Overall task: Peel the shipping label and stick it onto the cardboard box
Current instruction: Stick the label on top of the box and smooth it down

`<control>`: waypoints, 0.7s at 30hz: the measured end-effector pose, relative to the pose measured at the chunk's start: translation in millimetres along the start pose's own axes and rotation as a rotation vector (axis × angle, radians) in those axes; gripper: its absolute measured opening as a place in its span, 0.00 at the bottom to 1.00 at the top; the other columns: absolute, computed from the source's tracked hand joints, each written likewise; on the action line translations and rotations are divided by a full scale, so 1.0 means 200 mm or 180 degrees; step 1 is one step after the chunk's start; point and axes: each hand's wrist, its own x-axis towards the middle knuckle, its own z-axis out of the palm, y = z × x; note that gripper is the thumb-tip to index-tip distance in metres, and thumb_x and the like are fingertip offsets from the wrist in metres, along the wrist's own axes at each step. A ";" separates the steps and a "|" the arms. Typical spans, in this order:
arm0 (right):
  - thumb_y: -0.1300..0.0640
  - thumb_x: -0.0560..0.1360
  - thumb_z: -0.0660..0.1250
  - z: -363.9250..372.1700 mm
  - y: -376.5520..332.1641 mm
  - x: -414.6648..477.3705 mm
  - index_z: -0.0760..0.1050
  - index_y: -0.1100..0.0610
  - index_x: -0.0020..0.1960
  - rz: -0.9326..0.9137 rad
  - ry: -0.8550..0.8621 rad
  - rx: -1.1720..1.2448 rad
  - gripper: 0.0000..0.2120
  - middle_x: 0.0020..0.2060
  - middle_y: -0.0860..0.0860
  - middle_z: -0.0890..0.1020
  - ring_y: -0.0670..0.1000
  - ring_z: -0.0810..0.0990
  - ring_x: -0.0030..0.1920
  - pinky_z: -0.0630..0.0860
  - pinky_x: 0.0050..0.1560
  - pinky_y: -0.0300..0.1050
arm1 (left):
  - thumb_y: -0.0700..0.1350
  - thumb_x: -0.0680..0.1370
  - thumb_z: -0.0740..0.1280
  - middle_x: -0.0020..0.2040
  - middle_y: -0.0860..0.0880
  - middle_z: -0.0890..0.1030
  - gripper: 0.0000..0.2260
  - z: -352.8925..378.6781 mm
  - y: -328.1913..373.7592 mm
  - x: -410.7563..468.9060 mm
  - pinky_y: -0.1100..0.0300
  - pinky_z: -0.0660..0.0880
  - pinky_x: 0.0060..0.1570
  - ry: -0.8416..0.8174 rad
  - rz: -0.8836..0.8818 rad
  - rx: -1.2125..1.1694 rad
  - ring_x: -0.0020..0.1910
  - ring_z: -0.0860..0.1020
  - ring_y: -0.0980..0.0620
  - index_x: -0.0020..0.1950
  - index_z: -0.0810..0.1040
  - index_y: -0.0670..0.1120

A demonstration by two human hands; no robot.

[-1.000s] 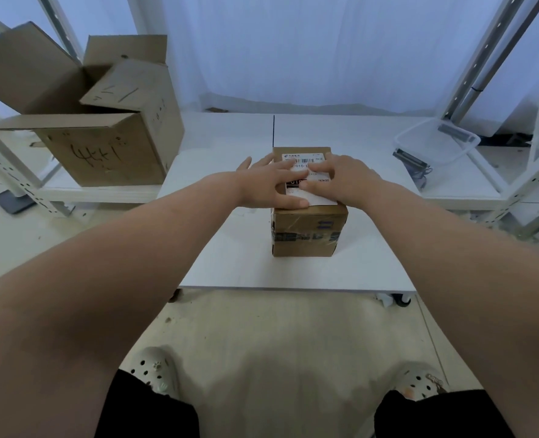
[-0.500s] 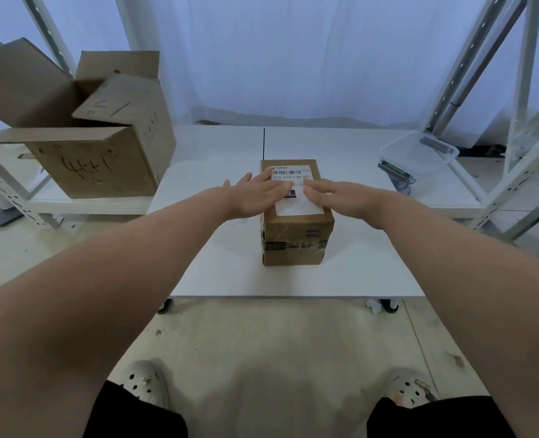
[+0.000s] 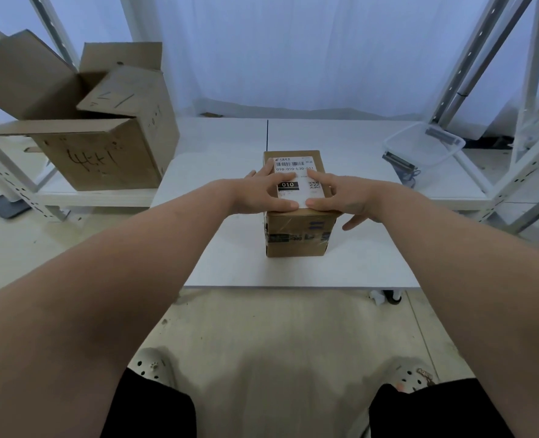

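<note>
White table (image 3: 230,267), arms outstretched, left hand (image 3: 262,192), right hand (image 3: 341,194), straight fingers (image 3: 285,176) pressing label (image 3: 297,184) on box (image 3: 296,235)

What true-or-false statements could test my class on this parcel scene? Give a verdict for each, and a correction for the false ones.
1. The shipping label lies on top of the small box. True.
2. The small box stands on the floor. False: it stands on the white table.
3. The left hand and the right hand both press on the label. True.
4. The large opened carton is on the person's right. False: the big open box sits on the left, on a low shelf.
5. A clear plastic tub sits to the right of the table. True.
</note>
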 end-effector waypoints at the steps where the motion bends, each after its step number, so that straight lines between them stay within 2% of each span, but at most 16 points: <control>1: 0.47 0.75 0.67 -0.01 0.01 0.00 0.46 0.36 0.75 -0.0016 -0.0030 0.0120 0.38 0.71 0.51 0.66 0.54 0.75 0.58 0.77 0.57 0.58 | 0.60 0.74 0.66 0.77 0.57 0.35 0.35 0.00 0.00 0.00 0.43 0.52 0.75 -0.0037 0.0031 -0.0180 0.78 0.45 0.47 0.76 0.51 0.63; 5: 0.55 0.76 0.67 -0.03 0.05 -0.01 0.52 0.39 0.75 -0.0080 -0.0116 0.0576 0.36 0.70 0.49 0.67 0.55 0.78 0.58 0.79 0.56 0.55 | 0.56 0.76 0.66 0.75 0.63 0.33 0.33 0.01 -0.04 0.00 0.50 0.53 0.75 -0.0214 0.0106 -0.0665 0.78 0.47 0.51 0.75 0.51 0.64; 11: 0.62 0.78 0.63 -0.05 0.10 0.00 0.54 0.41 0.75 -0.0127 -0.0294 0.1084 0.33 0.64 0.45 0.70 0.53 0.79 0.53 0.83 0.47 0.50 | 0.50 0.78 0.64 0.76 0.64 0.37 0.31 -0.03 -0.04 -0.02 0.55 0.55 0.70 -0.0298 0.0061 -0.0692 0.77 0.47 0.52 0.75 0.52 0.64; 13: 0.64 0.79 0.61 -0.06 0.10 0.00 0.54 0.41 0.76 -0.0123 -0.0361 0.1162 0.33 0.63 0.44 0.70 0.53 0.79 0.54 0.83 0.47 0.49 | 0.47 0.78 0.61 0.78 0.59 0.40 0.29 -0.05 0.00 -0.02 0.51 0.53 0.73 -0.0203 0.0018 -0.0344 0.78 0.47 0.50 0.76 0.54 0.62; 15: 0.65 0.80 0.59 -0.06 0.09 0.00 0.54 0.41 0.76 -0.0083 -0.0360 0.1168 0.32 0.62 0.45 0.71 0.54 0.79 0.54 0.82 0.49 0.51 | 0.48 0.80 0.56 0.79 0.53 0.45 0.24 -0.04 0.05 -0.02 0.43 0.46 0.75 0.0256 0.0024 0.0315 0.78 0.46 0.49 0.75 0.58 0.58; 17: 0.62 0.80 0.59 -0.05 0.08 0.00 0.56 0.40 0.75 -0.0023 -0.0210 0.1086 0.29 0.62 0.47 0.72 0.54 0.79 0.54 0.81 0.50 0.53 | 0.50 0.82 0.51 0.79 0.49 0.49 0.21 0.01 0.12 0.01 0.43 0.42 0.74 0.0817 0.0126 0.0923 0.78 0.45 0.49 0.75 0.61 0.54; 18: 0.58 0.80 0.60 -0.05 0.08 0.01 0.58 0.39 0.74 0.0005 -0.0060 0.0932 0.27 0.61 0.48 0.73 0.54 0.80 0.53 0.81 0.50 0.53 | 0.52 0.82 0.48 0.79 0.48 0.48 0.21 0.04 0.15 0.02 0.44 0.41 0.74 0.0914 0.0230 0.1165 0.78 0.44 0.49 0.76 0.60 0.51; 21: 0.45 0.78 0.62 -0.04 0.09 0.02 0.59 0.35 0.72 -0.0050 0.0265 0.0253 0.24 0.60 0.50 0.76 0.53 0.81 0.52 0.81 0.46 0.50 | 0.58 0.82 0.43 0.79 0.49 0.43 0.26 0.13 0.16 0.05 0.47 0.40 0.75 0.0536 0.0348 0.1598 0.78 0.41 0.49 0.78 0.45 0.50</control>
